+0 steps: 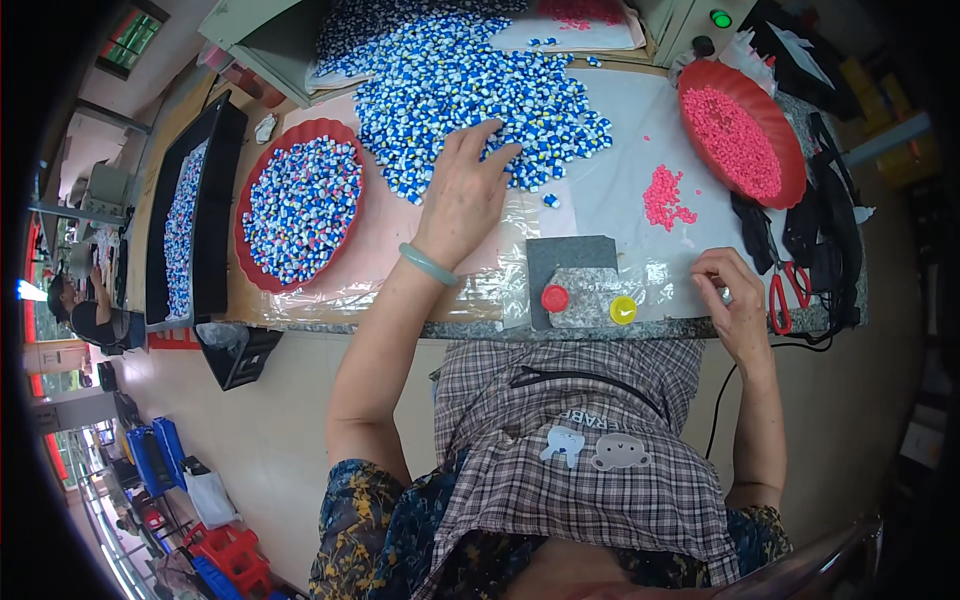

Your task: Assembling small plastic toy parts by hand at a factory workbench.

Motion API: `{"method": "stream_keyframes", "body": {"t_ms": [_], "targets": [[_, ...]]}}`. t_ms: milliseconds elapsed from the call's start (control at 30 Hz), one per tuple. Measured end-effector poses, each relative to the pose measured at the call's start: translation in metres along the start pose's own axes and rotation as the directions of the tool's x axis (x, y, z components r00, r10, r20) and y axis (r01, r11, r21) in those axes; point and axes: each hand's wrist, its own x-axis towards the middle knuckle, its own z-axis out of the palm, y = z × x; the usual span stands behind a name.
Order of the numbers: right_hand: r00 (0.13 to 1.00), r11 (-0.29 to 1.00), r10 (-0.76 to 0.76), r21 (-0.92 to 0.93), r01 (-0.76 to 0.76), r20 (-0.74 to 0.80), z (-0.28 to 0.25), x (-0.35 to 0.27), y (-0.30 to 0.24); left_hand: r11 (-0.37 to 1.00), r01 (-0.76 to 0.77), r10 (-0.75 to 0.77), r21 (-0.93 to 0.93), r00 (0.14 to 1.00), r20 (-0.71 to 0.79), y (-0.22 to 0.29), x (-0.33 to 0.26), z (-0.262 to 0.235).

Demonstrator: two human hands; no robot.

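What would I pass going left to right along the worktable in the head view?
Black tray, red bowl of blue-and-white pieces, left hand, round red piece, round yellow piece, small pink pile, right hand, red-handled scissors.

Pieces (475, 90) are blue and white, bowls (790, 150) red, apron (600, 500) plaid.

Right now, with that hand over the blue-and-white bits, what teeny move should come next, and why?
Perhaps the left hand should gently close its grip on one piece, because its thumb and finger look apart, right over the blue-and-white pile.
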Motion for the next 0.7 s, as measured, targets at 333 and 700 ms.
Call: {"method": "stream_keyframes", "body": {"t_ms": [333, 700], "targets": [[0.996, 0.996, 0.072, -0.055, -0.075, -0.058, -0.003, 0.004, 0.024, 0.954, -0.216, 0.266, -0.207, 0.93, 0.252, 0.016, 0.006, 0.016], [0.981, 0.955, -0.033, -0.296, -0.026, -0.191, 0.01, 0.039, 0.049, 0.966, -0.118, 0.149, -0.232, 0.981, 0.122, 0.029, 0.009, 0.014]]}}
